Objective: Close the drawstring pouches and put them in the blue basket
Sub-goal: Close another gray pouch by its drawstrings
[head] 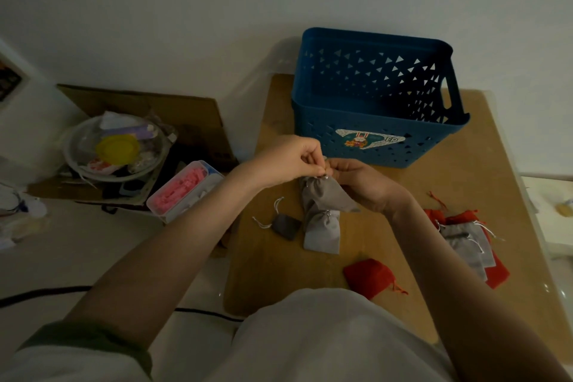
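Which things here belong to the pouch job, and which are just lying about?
Job: held grey pouch, blue basket, second grey pouch, dark pouch, red pouch, pouch pile.
Lying about: bowl of clutter, pink-filled box, cardboard, black cable.

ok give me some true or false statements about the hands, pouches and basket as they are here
1. The left hand and right hand both hold the grey pouch at its top. True.
2. The blue basket lies tipped on its side. False: it stands upright on the table.
3. A lone red pouch lies on the table close to the person. True.
4. The dark grey pouch is inside the basket. False: it lies on the table, left of a light grey pouch.
5. The pile at the right is all red. False: it mixes grey and red pouches.
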A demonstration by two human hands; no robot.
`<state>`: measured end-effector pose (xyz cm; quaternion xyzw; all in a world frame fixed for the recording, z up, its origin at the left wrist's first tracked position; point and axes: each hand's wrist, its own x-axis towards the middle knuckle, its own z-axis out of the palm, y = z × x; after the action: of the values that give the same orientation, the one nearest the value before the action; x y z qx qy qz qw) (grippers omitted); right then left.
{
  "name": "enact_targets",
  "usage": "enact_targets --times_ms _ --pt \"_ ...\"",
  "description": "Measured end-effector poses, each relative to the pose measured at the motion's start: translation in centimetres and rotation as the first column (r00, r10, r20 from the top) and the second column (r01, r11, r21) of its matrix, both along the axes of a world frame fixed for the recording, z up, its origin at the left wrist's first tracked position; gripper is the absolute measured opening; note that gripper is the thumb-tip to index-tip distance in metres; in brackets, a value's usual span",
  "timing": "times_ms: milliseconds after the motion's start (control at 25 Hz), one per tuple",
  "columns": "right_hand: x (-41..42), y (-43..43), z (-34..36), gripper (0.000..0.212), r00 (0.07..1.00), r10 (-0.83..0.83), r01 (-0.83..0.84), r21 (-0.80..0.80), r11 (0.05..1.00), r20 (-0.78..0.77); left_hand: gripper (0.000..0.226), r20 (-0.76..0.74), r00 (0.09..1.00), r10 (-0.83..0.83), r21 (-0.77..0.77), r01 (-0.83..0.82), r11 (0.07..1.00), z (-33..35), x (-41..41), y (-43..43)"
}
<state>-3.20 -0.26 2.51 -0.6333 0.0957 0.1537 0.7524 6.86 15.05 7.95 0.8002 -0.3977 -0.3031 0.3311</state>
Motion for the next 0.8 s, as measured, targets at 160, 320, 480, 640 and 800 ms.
enact_targets --times_ms 160,320,480,640,800 --pt "0.1 0.4 0.2 0.023 0.999 0.031 -0.034 -0.174 0.984 -0.019 0.012 0.190 0.979 -0.069 0.092 0.053 0.994 -0.1 -0.6 -0.3" --pt "0.6 0.9 -0.2 0.023 0.999 0.018 -0.027 -0.261 0.965 -0.037 0.022 0.405 0.908 -0.109 0.142 0.055 0.988 -0.5 -1.3 -1.0" --pt "0.9 0.7 0.3 0.019 0.997 -0.074 0.066 -0.263 0.963 -0.023 0.008 0.555 0.832 0.017 0.030 -0.041 0.999 -1.3 -2.2 -1.2" --pt "1.0 0.6 1.0 0.032 0.971 -0.231 0.229 -0.034 0.973 -0.062 0.007 0.730 0.664 0.160 -0.208 -0.007 0.978 -2.7 -2.4 -1.4" --pt "1.0 1.3 0.9 0.028 0.965 -0.245 0.252 0.081 0.964 -0.089 0.010 0.824 0.517 0.233 -0.305 0.057 0.951 -3.0 -2.8 -1.9"
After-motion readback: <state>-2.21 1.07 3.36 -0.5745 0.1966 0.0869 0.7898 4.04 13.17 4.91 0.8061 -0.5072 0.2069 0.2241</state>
